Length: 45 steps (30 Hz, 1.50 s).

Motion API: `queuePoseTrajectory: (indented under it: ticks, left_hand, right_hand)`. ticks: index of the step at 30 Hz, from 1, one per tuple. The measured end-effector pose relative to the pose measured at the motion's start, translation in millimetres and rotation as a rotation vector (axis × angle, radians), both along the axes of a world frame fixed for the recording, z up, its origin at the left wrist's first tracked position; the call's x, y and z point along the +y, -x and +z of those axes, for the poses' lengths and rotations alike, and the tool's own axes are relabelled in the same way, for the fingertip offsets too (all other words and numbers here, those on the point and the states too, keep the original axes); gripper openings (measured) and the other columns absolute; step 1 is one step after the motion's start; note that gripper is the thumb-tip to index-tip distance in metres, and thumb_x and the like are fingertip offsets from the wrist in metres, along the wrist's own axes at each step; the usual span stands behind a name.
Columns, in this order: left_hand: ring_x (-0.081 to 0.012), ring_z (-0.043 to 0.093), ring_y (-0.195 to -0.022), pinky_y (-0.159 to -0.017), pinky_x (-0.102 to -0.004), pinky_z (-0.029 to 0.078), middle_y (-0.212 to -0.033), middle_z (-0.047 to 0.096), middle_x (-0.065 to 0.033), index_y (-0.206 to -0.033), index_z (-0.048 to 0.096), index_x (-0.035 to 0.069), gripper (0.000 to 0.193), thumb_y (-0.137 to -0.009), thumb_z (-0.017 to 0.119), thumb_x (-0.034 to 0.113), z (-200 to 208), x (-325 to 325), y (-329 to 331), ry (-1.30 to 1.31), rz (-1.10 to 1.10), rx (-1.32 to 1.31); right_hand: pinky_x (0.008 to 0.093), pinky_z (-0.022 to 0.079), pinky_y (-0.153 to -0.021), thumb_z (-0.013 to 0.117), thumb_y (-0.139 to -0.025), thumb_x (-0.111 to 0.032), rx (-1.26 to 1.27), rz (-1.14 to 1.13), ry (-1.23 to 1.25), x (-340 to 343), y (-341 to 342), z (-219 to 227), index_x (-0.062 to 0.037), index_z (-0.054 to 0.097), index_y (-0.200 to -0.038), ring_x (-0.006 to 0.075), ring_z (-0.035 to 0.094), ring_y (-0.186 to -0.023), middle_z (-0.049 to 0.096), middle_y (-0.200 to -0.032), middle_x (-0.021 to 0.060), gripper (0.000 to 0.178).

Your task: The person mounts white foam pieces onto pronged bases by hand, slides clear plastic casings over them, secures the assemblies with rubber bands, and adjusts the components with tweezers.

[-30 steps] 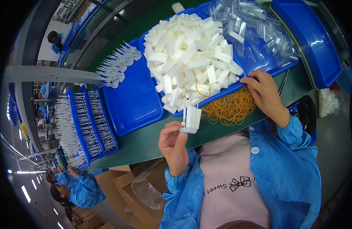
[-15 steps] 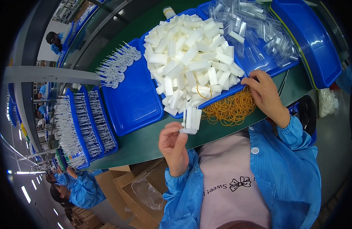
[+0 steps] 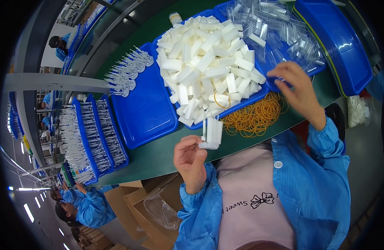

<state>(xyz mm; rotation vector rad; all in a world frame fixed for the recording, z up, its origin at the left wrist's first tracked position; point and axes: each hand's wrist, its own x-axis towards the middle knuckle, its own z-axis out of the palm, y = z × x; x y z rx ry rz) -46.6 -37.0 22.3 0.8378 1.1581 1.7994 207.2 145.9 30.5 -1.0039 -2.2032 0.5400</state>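
Observation:
My left hand (image 3: 190,163) pinches the rim of a white round-based plastic piece (image 3: 209,146) between thumb and fingers. White upright pieces (image 3: 216,131) stand on that base, in front of the near edge of the block tray. My right hand (image 3: 301,91) is in the air over the near corner of the clear-tube tray, thumb and fingers apart, and nothing shows between them. Just left of it lies a pile of tan rubber bands (image 3: 254,116) on the green table. A heap of white foam-like blocks (image 3: 206,62) fills the middle blue tray, with one rubber band (image 3: 222,100) on top.
Clear plastic tubes (image 3: 279,37) lie in the far right tray. Blue trays (image 3: 337,46) are stacked at the right. A blue tray (image 3: 144,112) at left holds white stemmed parts (image 3: 127,71); more fill a divided tray (image 3: 90,137). Below the table stands an open carton (image 3: 146,204).
My right hand has lifted off the tray's near edge, moving up and to the right, and its fingers have spread. The piece in my left hand has shifted slightly right and nearer.

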Motion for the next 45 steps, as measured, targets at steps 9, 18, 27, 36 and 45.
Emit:
queuePoseTrajectory:
  ticks: [9,18,27,36,45]
  left_hand:
    - [-0.0198,0.058,-0.094,-0.085,-0.0327,0.051,-0.102,0.057,-0.0148,-0.113,0.051,-0.001,0.034,-0.082,0.065,-0.007,5,-7,-12,-0.1,-0.094,0.203]
    - [-0.019,0.059,-0.085,-0.074,-0.0287,0.048,-0.094,0.061,-0.0148,-0.083,0.059,0.002,0.017,-0.076,0.066,-0.011,7,-6,-10,-0.064,-0.099,0.491]
    - [-0.0269,0.064,-0.078,-0.067,-0.0328,0.052,-0.09,0.065,-0.0127,-0.086,0.062,0.004,0.031,-0.062,0.068,-0.014,23,9,-16,-0.293,-0.191,0.719]
    - [-0.0287,0.064,-0.079,-0.066,-0.0335,0.053,-0.094,0.066,-0.0136,-0.087,0.064,0.003,0.035,-0.056,0.067,-0.013,28,8,-13,-0.371,-0.2,0.818]
    - [-0.0282,0.064,-0.078,-0.064,-0.0324,0.053,-0.094,0.066,-0.0135,-0.081,0.065,0.005,0.03,-0.054,0.068,-0.01,25,6,-14,-0.389,-0.155,0.851]
  right_hand:
    - [0.0385,0.044,-0.071,0.07,-0.079,-0.017,-0.178,-0.172,-0.276,107,21,-17,-0.0057,0.066,-0.097,0.0279,0.056,-0.085,0.056,-0.088,0.0086,0.021]
    - [0.0342,0.048,-0.067,0.067,-0.083,-0.016,-0.033,-0.127,-0.241,95,23,-9,-0.0075,0.063,-0.1,0.024,0.06,-0.081,0.058,-0.09,0.0071,0.02]
    - [0.0258,0.05,-0.074,0.057,-0.092,-0.014,0.748,0.281,0.867,-2,31,26,-0.0004,0.057,-0.11,0.0127,0.062,-0.083,0.063,-0.098,0.0071,0.023]
    - [0.0233,0.047,-0.08,0.057,-0.091,-0.013,0.745,0.356,1.038,-30,45,24,-0.0004,0.059,-0.109,0.0098,0.06,-0.09,0.063,-0.099,0.0059,0.022]
    - [0.0223,0.045,-0.081,0.058,-0.088,-0.008,0.617,0.468,1.229,-41,50,37,-0.0012,0.057,-0.111,0.0076,0.058,-0.09,0.063,-0.098,0.0035,0.023]
